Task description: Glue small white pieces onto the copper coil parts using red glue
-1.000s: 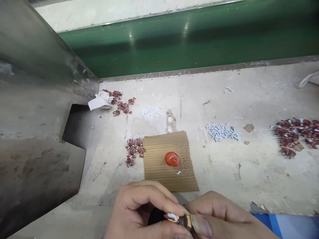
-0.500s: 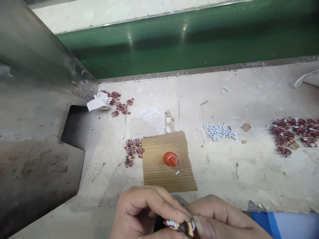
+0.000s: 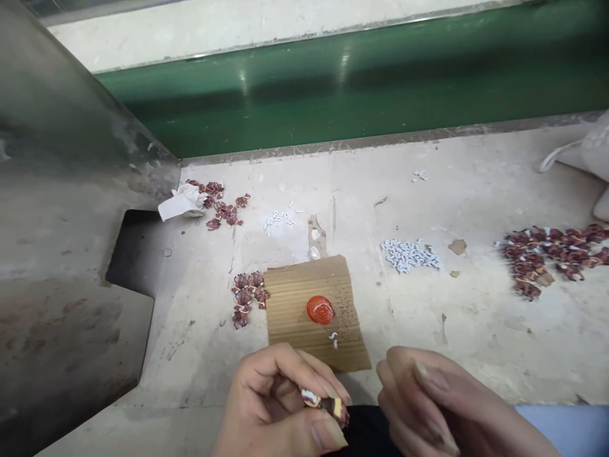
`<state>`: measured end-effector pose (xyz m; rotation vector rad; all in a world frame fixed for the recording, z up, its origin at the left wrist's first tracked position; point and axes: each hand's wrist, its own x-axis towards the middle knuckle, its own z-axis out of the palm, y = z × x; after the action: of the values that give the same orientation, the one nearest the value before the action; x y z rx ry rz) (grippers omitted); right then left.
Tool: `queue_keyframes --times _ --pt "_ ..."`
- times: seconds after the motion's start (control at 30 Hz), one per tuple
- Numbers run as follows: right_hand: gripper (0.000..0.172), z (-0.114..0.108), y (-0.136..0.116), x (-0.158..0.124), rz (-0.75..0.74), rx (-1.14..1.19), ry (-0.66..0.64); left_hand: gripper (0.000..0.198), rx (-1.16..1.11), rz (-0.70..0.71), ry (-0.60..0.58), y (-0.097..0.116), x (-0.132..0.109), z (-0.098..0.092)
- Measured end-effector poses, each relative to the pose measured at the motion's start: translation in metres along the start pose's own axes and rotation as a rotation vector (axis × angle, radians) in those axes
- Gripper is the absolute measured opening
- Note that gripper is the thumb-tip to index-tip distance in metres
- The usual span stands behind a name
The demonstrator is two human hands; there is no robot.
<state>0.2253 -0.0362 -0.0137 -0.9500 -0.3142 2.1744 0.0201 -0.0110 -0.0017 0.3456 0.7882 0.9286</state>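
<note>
My left hand [image 3: 285,406] pinches a small dark-red toy figure [image 3: 328,404] with cream and pale-grey parts between thumb and fingers. My right hand [image 3: 435,400] is apart from it on the right, its fingers curled in; whether anything is inside them is hidden. Just beyond the hands lies a square of corrugated cardboard [image 3: 290,317] bearing a glossy orange-red blob [image 3: 320,310]. Near the blob are a pale curved piece [image 3: 333,335] and a tiny pale-and-dark bit [image 3: 335,344]. A cluster of similar dark-red figures [image 3: 243,295] sits at the cardboard's left edge.
A pile of pale curved pieces [image 3: 410,255] lies right of the cardboard, with a smaller scatter [image 3: 280,219] behind it. More figures [image 3: 547,254] are heaped far right. A white cloth [image 3: 182,203] rests beside figures at back left. A metal panel [image 3: 71,222] stands left; a green strip [image 3: 333,89] runs behind.
My right hand has come away from the figure and moved to the right. The figure stays in my left hand. A tiny bit now shows on the cardboard beside the curved piece.
</note>
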Motion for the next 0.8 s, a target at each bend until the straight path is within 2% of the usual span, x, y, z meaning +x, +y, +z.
queue_keyframes --times 0.07,0.13,0.17,0.23,0.27,0.37,0.47,0.63,0.8 --pt "0.056 -0.015 -0.001 -0.002 -0.183 -0.224 0.159 0.013 0.071 0.052 0.009 0.004 0.005 -0.009" --pt "0.045 -0.03 -0.004 -0.005 -0.42 -0.714 0.363 0.011 0.17 0.142 0.055 0.012 0.009 -0.02" --pt "0.033 -0.037 -0.006 -0.005 -0.531 -1.002 0.409 0.01 0.221 0.192 0.094 0.016 0.01 -0.026" --pt "0.005 -0.048 -0.006 -0.005 -0.677 -1.454 0.365 0.012 0.301 0.279 0.202 0.024 0.011 -0.039" --pt "0.008 -0.052 -0.005 -0.004 -0.713 -1.575 0.299 0.014 0.329 0.305 0.254 0.026 0.01 -0.044" --pt "0.018 -0.059 0.003 0.004 -0.715 -1.695 0.148 0.017 0.374 0.325 0.382 0.028 0.006 -0.057" --pt "0.017 -0.06 0.009 0.012 -0.689 -1.797 0.071 0.019 0.405 0.297 0.413 0.024 0.001 -0.063" --pt "0.023 -0.066 -0.006 0.016 -0.637 -1.938 0.07 0.019 0.412 0.264 0.43 0.022 -0.005 -0.069" --pt "0.016 -0.076 -0.034 0.026 -0.569 -2.02 0.162 0.022 0.399 0.271 0.473 0.022 -0.002 -0.081"
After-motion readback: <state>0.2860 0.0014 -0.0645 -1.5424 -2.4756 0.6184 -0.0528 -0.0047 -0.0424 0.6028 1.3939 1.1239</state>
